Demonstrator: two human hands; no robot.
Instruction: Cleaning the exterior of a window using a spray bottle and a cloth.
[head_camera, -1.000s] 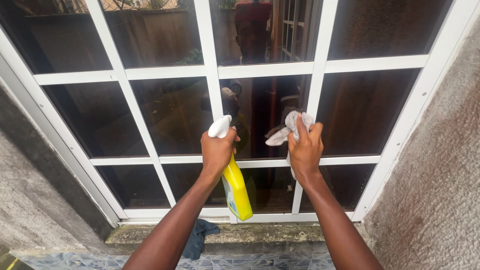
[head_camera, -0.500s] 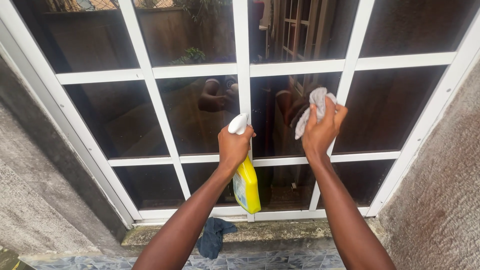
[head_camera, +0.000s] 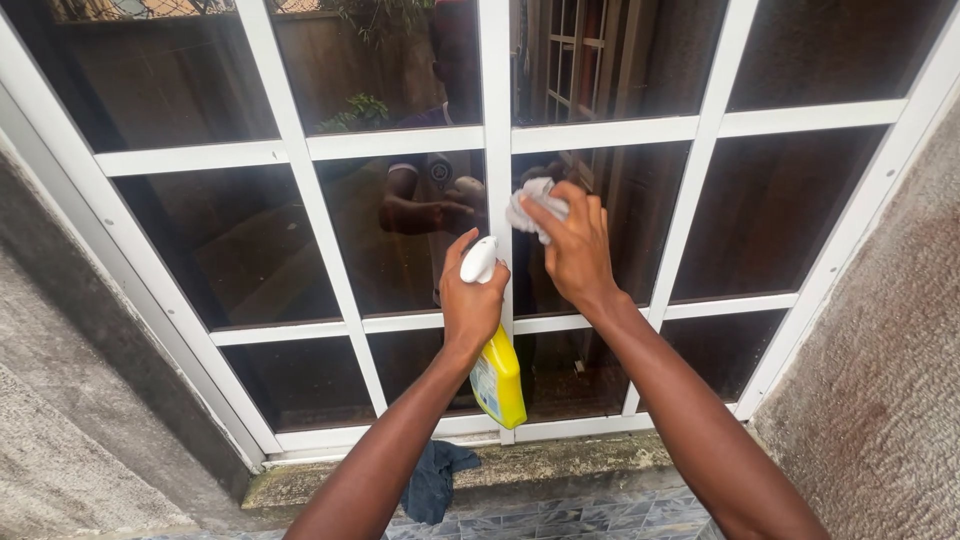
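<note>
My right hand (head_camera: 575, 250) presses a bunched grey cloth (head_camera: 532, 208) to the centre pane (head_camera: 590, 230); my left hand (head_camera: 470, 300) grips the yellow spray bottle (head_camera: 497, 375) mid-frame. Wiping appears underway; remaining panes unverified, likely pending.

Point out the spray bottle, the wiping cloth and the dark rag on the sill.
spray bottle (head_camera: 500, 378), head view, yellow body.
wiping cloth (head_camera: 528, 213), head view, bunched pale fabric.
dark rag (head_camera: 432, 480), head view, crumpled middle.
</note>
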